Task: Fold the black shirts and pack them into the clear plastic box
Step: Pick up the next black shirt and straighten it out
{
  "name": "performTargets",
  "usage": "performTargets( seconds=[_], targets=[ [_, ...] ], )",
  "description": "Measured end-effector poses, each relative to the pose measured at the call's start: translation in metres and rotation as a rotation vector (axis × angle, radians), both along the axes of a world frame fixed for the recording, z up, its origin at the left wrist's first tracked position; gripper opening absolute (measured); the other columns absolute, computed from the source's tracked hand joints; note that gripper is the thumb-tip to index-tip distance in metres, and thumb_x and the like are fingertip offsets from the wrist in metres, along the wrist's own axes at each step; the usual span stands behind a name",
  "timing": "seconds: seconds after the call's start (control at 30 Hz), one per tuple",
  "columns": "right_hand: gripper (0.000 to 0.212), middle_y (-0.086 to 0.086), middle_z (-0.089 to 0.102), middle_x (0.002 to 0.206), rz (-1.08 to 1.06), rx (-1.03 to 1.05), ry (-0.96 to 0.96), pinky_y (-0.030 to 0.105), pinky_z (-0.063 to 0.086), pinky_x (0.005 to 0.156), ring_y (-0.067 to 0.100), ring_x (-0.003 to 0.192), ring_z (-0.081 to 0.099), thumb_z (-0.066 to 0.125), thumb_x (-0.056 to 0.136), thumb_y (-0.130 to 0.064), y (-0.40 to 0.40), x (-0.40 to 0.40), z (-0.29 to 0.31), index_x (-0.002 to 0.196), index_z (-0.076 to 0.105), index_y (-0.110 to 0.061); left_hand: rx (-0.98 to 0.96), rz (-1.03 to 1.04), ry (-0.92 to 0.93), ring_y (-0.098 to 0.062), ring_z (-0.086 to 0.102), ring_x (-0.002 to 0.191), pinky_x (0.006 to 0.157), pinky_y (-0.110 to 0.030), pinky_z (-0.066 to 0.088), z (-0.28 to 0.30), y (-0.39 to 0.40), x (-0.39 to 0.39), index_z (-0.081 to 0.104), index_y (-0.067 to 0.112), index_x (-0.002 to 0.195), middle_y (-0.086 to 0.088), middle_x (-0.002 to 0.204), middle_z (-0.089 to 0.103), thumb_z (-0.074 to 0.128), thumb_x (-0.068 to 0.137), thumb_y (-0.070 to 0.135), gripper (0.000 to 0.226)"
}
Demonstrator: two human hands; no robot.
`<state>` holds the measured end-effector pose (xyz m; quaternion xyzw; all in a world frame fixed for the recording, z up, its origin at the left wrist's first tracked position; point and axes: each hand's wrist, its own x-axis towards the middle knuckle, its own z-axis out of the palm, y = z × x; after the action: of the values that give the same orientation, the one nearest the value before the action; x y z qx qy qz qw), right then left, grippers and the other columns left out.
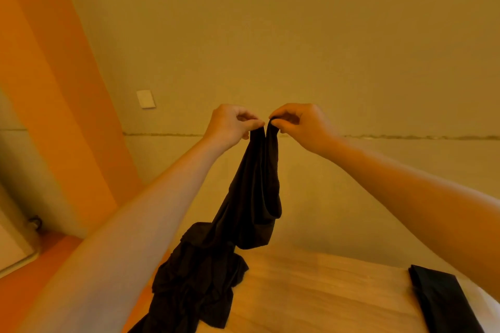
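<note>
Pinching the top edge of a black shirt [254, 192], the left hand [230, 127] and right hand [303, 124] are holding it up in front of the wall [297, 35], thumb and fingertips pressed together on the cloth, the two hands almost touching. The shirt is hanging down in loose folds, its lower end lying crumpled on the wooden table [311, 292]. A folded shirt [443, 303] is lying flat on the table at the right. No writing or label is showing on either shirt. A blank white plate [146, 99] is sitting on the wall.
</note>
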<state>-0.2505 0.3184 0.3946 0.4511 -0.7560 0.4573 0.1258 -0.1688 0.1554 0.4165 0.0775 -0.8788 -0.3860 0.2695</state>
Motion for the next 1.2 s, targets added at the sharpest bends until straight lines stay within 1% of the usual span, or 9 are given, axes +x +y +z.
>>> performTargets(
  seconds=[0.1, 0.27, 0.53, 0.7, 0.8, 0.87, 1.0, 1.13, 1.2],
  targets=[
    [0.006, -0.005, 0.068, 0.082, -0.048, -0.071, -0.05, 0.021, 0.054, 0.077, 0.003, 0.073, 0.065, 0.066, 0.09, -0.016, 0.016, -0.014, 0.018, 0.096, 0.068, -0.019, 0.036, -0.03, 0.073, -0.01, 0.061, 0.059, 0.066, -0.023, 0.055, 0.019, 0.01, -0.019, 0.07, 0.013, 0.085, 0.0, 0.077, 0.068, 0.076, 0.082, 0.021, 0.011],
    [0.008, -0.002, 0.069, 0.077, -0.133, -0.201, -0.106, 0.011, 0.05, 0.064, -0.002, 0.061, 0.063, 0.069, 0.088, -0.016, 0.038, -0.032, 0.051, 0.095, 0.068, -0.012, 0.15, -0.108, 0.159, -0.012, 0.065, 0.064, 0.071, -0.026, 0.058, 0.053, 0.022, -0.058, 0.07, 0.014, 0.082, -0.002, 0.081, 0.07, 0.077, 0.081, 0.018, 0.008],
    [0.009, -0.003, 0.068, 0.074, -0.272, -0.06, -0.135, 0.01, 0.05, 0.062, -0.002, 0.058, 0.063, 0.062, 0.093, -0.013, 0.073, -0.074, 0.068, 0.097, 0.069, -0.01, 0.205, -0.269, -0.012, -0.02, 0.066, 0.071, 0.071, -0.031, 0.06, 0.064, 0.025, -0.11, 0.068, 0.002, 0.084, -0.012, 0.08, 0.067, 0.072, 0.081, 0.0, 0.005],
    [0.013, -0.001, 0.068, 0.076, -0.478, 0.055, -0.137, 0.017, 0.05, 0.061, 0.008, 0.066, 0.063, 0.059, 0.094, -0.015, 0.108, -0.114, 0.054, 0.1, 0.069, -0.01, 0.071, -0.144, -0.082, -0.02, 0.064, 0.067, 0.07, -0.03, 0.059, 0.045, -0.003, -0.147, 0.07, -0.002, 0.091, -0.014, 0.084, 0.067, 0.07, 0.085, 0.001, 0.007],
    [0.014, 0.004, 0.068, 0.078, -0.61, 0.02, -0.193, 0.026, 0.052, 0.065, 0.012, 0.066, 0.062, 0.056, 0.096, -0.015, 0.133, -0.138, 0.044, 0.101, 0.068, -0.01, -0.106, 0.021, -0.074, -0.023, 0.063, 0.064, 0.071, -0.035, 0.059, 0.026, -0.03, -0.172, 0.069, -0.001, 0.089, -0.016, 0.086, 0.066, 0.065, 0.088, 0.001, 0.004],
    [0.016, 0.009, 0.068, 0.083, -0.699, -0.001, -0.216, 0.024, 0.051, 0.061, 0.013, 0.066, 0.06, 0.053, 0.098, -0.015, 0.147, -0.154, 0.036, 0.102, 0.067, -0.009, -0.147, 0.073, -0.069, -0.025, 0.062, 0.064, 0.072, -0.039, 0.058, 0.012, -0.049, -0.185, 0.067, 0.0, 0.086, -0.017, 0.083, 0.065, 0.063, 0.09, 0.0, 0.006],
    [0.021, 0.016, 0.067, 0.094, -0.846, 0.042, -0.233, 0.031, 0.048, 0.07, 0.015, 0.068, 0.059, 0.047, 0.1, -0.012, 0.17, -0.186, 0.02, 0.109, 0.064, -0.003, -0.034, 0.024, -0.064, -0.024, 0.06, 0.057, 0.05, -0.022, 0.056, -0.011, -0.083, -0.203, 0.067, -0.002, 0.088, -0.017, 0.072, 0.061, 0.065, 0.088, -0.001, 0.002],
    [0.024, 0.016, 0.065, 0.095, -0.919, -0.067, -0.273, 0.033, 0.05, 0.071, 0.016, 0.069, 0.059, 0.046, 0.101, -0.015, 0.191, -0.213, 0.011, 0.111, 0.063, -0.001, 0.197, -0.057, 0.01, -0.018, 0.065, 0.05, 0.057, -0.026, 0.059, -0.017, -0.111, -0.216, 0.069, 0.0, 0.092, -0.018, 0.073, 0.064, 0.072, 0.083, 0.005, 0.011],
    [0.023, 0.014, 0.066, 0.091, -0.936, -0.079, -0.277, 0.036, 0.051, 0.075, 0.015, 0.068, 0.058, 0.046, 0.101, -0.018, 0.197, -0.223, 0.011, 0.11, 0.063, -0.004, 0.215, -0.098, 0.002, -0.017, 0.067, 0.051, 0.058, -0.023, 0.059, -0.014, -0.118, -0.22, 0.07, 0.002, 0.09, -0.02, 0.075, 0.065, 0.073, 0.081, 0.005, 0.01]
  ],
)
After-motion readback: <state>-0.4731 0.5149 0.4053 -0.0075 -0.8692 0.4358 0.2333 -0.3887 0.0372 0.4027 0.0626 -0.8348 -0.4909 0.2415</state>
